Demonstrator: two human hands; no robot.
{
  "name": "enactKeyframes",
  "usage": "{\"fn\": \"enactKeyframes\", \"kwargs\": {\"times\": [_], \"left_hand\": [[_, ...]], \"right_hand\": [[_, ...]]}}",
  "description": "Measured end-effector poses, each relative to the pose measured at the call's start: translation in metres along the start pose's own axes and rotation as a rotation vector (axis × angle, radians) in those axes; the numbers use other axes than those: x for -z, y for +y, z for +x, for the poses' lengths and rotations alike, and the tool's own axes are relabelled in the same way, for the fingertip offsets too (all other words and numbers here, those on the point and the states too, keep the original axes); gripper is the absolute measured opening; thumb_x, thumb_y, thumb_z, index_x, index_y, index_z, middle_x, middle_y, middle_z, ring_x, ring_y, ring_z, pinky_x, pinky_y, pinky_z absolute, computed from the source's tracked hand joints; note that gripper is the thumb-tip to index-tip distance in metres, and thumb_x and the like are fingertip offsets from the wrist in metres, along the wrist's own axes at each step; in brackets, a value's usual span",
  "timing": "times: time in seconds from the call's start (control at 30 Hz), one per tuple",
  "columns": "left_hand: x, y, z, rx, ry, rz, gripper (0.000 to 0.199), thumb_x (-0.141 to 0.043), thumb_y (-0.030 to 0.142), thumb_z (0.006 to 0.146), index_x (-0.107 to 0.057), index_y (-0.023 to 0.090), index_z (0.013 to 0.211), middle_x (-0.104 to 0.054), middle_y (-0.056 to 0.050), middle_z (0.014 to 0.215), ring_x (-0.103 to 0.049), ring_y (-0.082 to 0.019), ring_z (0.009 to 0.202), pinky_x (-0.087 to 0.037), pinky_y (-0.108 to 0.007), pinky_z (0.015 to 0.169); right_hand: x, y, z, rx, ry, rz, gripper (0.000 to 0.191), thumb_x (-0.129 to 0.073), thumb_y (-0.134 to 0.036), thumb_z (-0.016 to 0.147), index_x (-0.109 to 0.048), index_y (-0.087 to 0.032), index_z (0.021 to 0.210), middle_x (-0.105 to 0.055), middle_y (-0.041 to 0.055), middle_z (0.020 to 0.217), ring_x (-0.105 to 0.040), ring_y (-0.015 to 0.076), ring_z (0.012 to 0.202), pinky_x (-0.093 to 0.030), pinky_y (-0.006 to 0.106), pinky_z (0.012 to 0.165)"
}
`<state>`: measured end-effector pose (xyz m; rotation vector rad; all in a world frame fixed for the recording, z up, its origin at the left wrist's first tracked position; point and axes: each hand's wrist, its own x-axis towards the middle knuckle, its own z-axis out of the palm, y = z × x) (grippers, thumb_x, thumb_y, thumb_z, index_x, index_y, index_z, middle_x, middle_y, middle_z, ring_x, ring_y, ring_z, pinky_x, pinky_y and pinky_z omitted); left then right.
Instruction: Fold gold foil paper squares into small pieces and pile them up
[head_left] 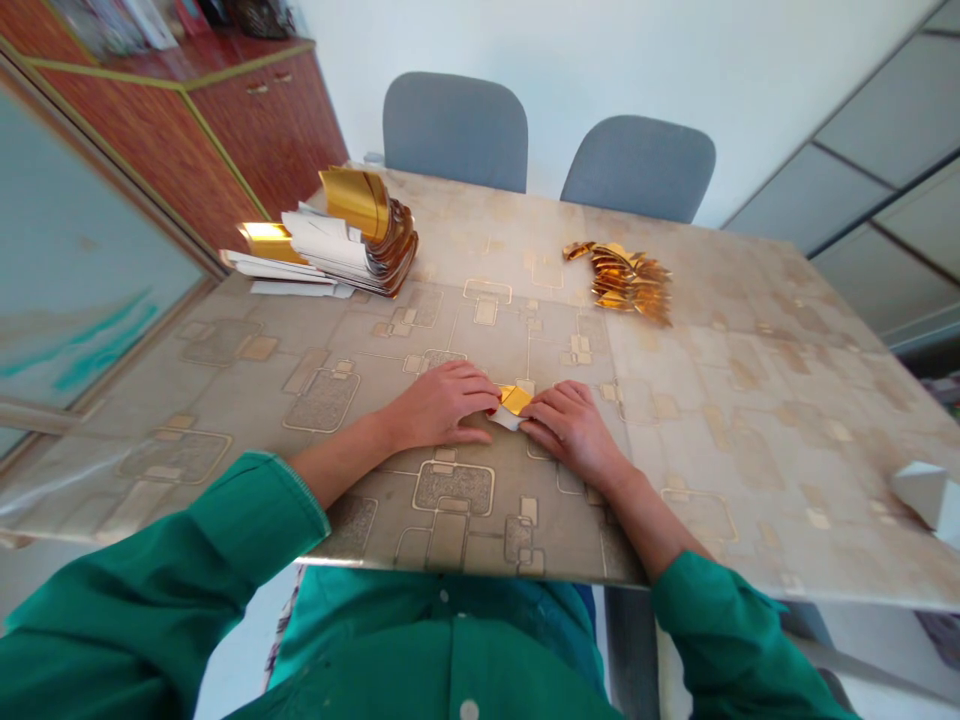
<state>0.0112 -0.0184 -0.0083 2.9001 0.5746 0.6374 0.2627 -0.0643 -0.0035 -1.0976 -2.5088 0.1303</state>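
In the head view, your left hand (439, 405) and right hand (574, 430) sit close together, a little in from the near edge of the tabletop (750, 450), their fingertips closing from either side on a small folded gold-foil paper piece (514, 401) with a white underside showing. (It looks light and a touch slick, so I'd expect it to slide easily; pinch it by its folded edges, not the foil face.) Toward the far edge lie a curved stack of folded gold-and-white paper strips (352, 240) and, to its right, a loose heap of folded gold pieces (622, 283); both look springy and apt to slip apart. A white paper shape (926, 495) sits near the right edge. You can read no brand, label or writing anywhere.
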Motion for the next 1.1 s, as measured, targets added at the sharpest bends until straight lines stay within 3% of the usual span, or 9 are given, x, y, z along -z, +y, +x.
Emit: {"fn": "enactKeyframes", "kwargs": {"times": [0.1,0.2,0.3,0.43,0.63,0.9,1.1], "left_hand": [[-0.005,0.003,0.001,0.027,0.038,0.059,0.022,-0.055,0.033,0.098,-0.069,0.017,0.103,-0.072,-0.007,0.110,-0.064,-0.021,0.102,-0.049,-0.039,0.096],[-0.007,0.005,0.002,0.015,0.071,0.072,0.023,-0.048,0.024,0.100,-0.070,0.018,0.099,-0.073,-0.006,0.108,-0.064,-0.019,0.100,-0.050,-0.036,0.094],[-0.003,0.004,0.000,0.003,0.044,0.035,0.023,-0.049,0.026,0.100,-0.070,0.018,0.103,-0.072,-0.006,0.113,-0.064,-0.020,0.104,-0.050,-0.037,0.096],[0.001,0.005,-0.002,0.088,0.005,-0.079,0.024,-0.058,0.038,0.096,-0.070,0.019,0.105,-0.070,-0.006,0.118,-0.061,-0.022,0.112,-0.047,-0.040,0.102],[-0.004,0.020,0.005,0.266,0.035,-0.083,0.018,-0.061,0.032,0.095,-0.067,0.017,0.088,-0.070,-0.007,0.108,-0.060,-0.022,0.102,-0.048,-0.038,0.092],[-0.009,0.021,0.003,0.307,0.037,-0.114,0.014,-0.067,0.031,0.091,-0.064,0.018,0.088,-0.069,-0.005,0.111,-0.058,-0.023,0.106,-0.046,-0.039,0.095],[-0.010,0.029,0.008,0.343,0.080,-0.090,0.019,-0.055,0.029,0.098,-0.064,0.015,0.088,-0.069,-0.007,0.105,-0.058,-0.023,0.103,-0.046,-0.040,0.095]], "right_hand": [[0.001,0.000,-0.001,0.004,-0.004,-0.009,0.017,-0.052,-0.032,0.099,-0.066,-0.022,0.102,-0.070,0.0046,0.096,-0.056,0.0199,0.089,-0.037,0.038,0.091],[0.002,0.000,-0.002,0.005,-0.019,-0.013,0.014,-0.053,-0.023,0.097,-0.065,-0.023,0.105,-0.070,0.0042,0.098,-0.056,0.0201,0.091,-0.036,0.039,0.093],[0.003,-0.001,-0.003,-0.004,-0.022,0.020,0.009,-0.056,-0.024,0.095,-0.065,-0.023,0.099,-0.069,0.0037,0.098,-0.056,0.0198,0.091,-0.036,0.038,0.091],[0.002,-0.003,-0.002,-0.036,-0.029,0.103,0.008,-0.062,-0.030,0.093,-0.066,-0.024,0.092,-0.067,0.0041,0.099,-0.056,0.0200,0.093,-0.038,0.037,0.088],[0.003,-0.002,-0.002,-0.111,-0.062,0.186,0.011,-0.061,-0.034,0.094,-0.066,-0.024,0.092,-0.063,0.0047,0.099,-0.054,0.0210,0.095,-0.038,0.037,0.086],[-0.004,0.003,-0.003,-0.150,-0.037,0.295,0.009,-0.062,-0.031,0.093,-0.064,-0.024,0.087,-0.063,0.0037,0.097,-0.055,0.0208,0.092,-0.038,0.038,0.084],[-0.013,-0.001,-0.001,-0.216,0.023,0.266,0.012,-0.064,-0.031,0.090,-0.060,-0.022,0.083,-0.061,0.0030,0.091,-0.053,0.0211,0.088,-0.039,0.038,0.082]]}}
